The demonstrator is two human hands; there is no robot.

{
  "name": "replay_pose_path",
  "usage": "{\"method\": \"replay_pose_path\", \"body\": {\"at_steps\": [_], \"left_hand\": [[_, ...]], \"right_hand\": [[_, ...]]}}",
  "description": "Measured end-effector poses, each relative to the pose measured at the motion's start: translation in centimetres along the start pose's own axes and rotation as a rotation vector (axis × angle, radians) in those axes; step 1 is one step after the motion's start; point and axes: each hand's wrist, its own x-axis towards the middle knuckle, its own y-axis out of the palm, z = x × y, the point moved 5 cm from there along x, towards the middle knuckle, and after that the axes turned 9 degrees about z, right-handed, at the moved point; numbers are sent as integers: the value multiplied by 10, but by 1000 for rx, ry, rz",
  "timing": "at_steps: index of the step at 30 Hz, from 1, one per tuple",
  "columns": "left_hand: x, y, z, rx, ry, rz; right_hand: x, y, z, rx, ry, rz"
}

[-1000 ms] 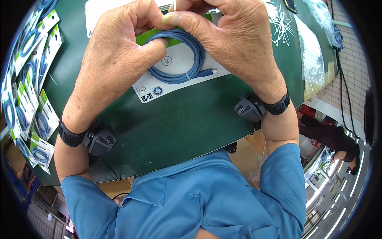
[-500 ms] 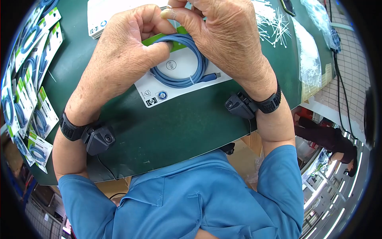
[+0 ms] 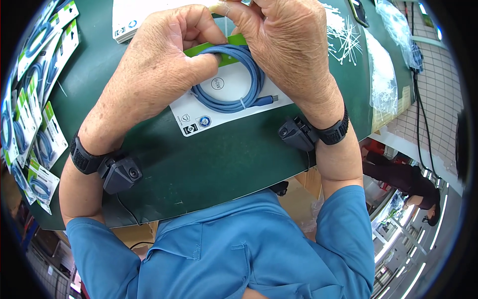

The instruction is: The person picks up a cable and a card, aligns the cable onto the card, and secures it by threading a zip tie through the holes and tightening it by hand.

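Observation:
A coiled blue braided charging cable [image 3: 260,79] lies on a white and green backing card [image 3: 219,117], bound by a small clear tie near its metal plug. My left hand [image 3: 164,70] grips the card and coil at their upper left, the thumb lying over the cable. Above the card, my right hand [image 3: 291,47] is closed in a pinch at the top edge of the picture. A thin white plastic tie [image 3: 226,26] runs from its thumb down toward the card's top. The right fingertips are partly cut off by the frame, and this hand covers the card's upper right.
Several carded blue cables [image 3: 37,124] overlap along the table's left edge. A stack of white cards [image 3: 122,22] lies beyond my left hand. Loose white plastic ties [image 3: 343,37] and a clear bag of ties [image 3: 382,74] lie at right. Another person [image 3: 411,184] is farther right.
My right hand's thumb and fingertips have risen slightly away from my left fingers, and the thin tie now shows between them. The left hand keeps its grip on the card.

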Motion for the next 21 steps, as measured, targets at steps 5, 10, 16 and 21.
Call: {"method": "replay_pose_path", "body": {"at_steps": [5, 10, 16, 21], "left_hand": [[1, 0, 3, 4, 1, 14], [1, 2, 5, 7, 41, -2], [1, 2, 7, 18, 36, 11], [1, 2, 9, 38, 49, 6]], "right_hand": [[-1, 3, -4, 37, 44, -4], [-2, 5, -7, 72, 87, -8], [-3, 7, -11, 83, 119, -31], [-4, 9, -14, 145, 200, -9]]}}
